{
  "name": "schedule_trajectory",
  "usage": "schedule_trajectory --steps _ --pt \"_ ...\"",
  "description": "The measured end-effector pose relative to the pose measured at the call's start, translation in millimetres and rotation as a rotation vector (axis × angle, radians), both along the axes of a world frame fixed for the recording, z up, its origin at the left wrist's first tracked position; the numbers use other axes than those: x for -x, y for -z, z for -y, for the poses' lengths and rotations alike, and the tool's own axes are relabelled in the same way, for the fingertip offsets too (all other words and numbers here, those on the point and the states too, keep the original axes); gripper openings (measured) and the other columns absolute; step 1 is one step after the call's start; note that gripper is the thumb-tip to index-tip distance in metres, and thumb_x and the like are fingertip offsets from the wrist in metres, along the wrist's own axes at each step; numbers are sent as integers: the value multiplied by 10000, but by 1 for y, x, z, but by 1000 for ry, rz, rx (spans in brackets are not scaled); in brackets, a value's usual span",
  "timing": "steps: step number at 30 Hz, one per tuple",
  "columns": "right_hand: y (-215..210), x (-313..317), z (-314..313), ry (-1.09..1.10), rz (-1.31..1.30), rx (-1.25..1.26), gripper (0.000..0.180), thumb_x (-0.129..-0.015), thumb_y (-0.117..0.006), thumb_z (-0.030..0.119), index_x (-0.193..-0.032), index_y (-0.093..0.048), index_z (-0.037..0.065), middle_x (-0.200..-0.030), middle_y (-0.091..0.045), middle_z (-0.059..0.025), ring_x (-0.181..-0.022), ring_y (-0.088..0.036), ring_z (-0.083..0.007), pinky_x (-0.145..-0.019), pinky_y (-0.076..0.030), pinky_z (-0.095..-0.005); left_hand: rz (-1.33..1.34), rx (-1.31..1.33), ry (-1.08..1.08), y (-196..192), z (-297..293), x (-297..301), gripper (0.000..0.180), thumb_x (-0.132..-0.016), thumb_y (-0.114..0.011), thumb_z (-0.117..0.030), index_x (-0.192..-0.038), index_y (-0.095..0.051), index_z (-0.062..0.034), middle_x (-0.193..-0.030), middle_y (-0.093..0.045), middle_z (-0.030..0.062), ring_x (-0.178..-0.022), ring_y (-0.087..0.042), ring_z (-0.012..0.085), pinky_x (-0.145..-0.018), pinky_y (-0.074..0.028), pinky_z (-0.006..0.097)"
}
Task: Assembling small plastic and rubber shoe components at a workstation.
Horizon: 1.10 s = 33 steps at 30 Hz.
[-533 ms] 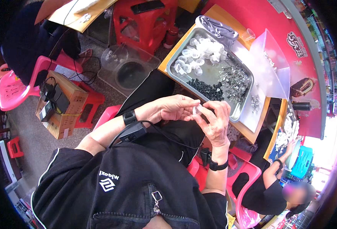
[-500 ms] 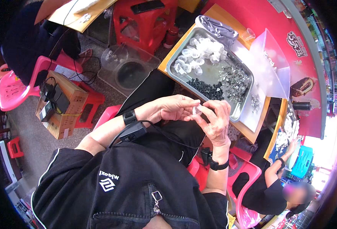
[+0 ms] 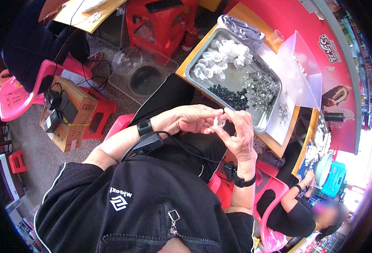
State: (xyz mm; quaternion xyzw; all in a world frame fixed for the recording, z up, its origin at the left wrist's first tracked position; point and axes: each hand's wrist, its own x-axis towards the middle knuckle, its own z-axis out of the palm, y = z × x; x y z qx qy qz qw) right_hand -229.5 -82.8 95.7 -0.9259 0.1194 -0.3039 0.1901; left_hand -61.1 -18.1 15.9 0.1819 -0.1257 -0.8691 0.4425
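Observation:
A small white plastic ring (image 3: 219,122) is pinched between my two hands, just in front of the near table edge. My left hand (image 3: 194,119) grips it from the left, fingers bent and thumb and fingertips together. From the right, my right hand (image 3: 238,133) has thumb and fingers closed around its other side. Whether a smaller part is also between the fingertips cannot be made out. Beyond my hands lies a metal tray (image 3: 203,89) with translucent white plastic rings (image 3: 213,59), small black parts (image 3: 229,96) and small shiny metal parts (image 3: 259,88) in separate heaps.
A folded grey cloth (image 3: 241,30) and a clear plastic bin (image 3: 300,84) border the tray. At the right, another person (image 3: 293,211) works at a table with white parts and a pale bowl (image 3: 323,169). Red stools (image 3: 158,21) and a cardboard box (image 3: 74,114) stand to the left.
My hands stay together, and the right fingers have shifted slightly, showing more of the ring. The co-worker's hand has moved back from the bowl toward their body.

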Motion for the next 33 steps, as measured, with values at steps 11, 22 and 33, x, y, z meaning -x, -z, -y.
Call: schedule_trajectory --steps 11,22,33 --pt "-3 -2 1 -4 -51 56 493 -692 -761 143 -1144 -582 60 -880 -616 -19 -831 -576 -196 -769 -440 -357 -51 68 -28 -7 -4 -2 272 -899 -593 -330 -1016 -620 -87 -889 -599 -42 -781 -546 33 -690 -469 177" --pt "-2 -2 1 -1 -80 86 469 -675 -761 143 -1112 -614 59 -865 -606 -31 -824 -561 -210 -752 -452 -358 -71 39 -25 1 -3 0 267 -884 -616 -319 -1021 -621 -89 -900 -609 -43 -794 -560 37 -700 -472 182" --pt "-5 -3 -1 2 -77 114 496 -670 -762 145 -1135 -617 51 -825 -614 -12 -783 -576 -178 -767 -444 -342 -103 -2 -22 19 -1 3 273 -851 -660 -303 -996 -614 -77 -928 -643 17 -799 -618 102 -697 -518 241"
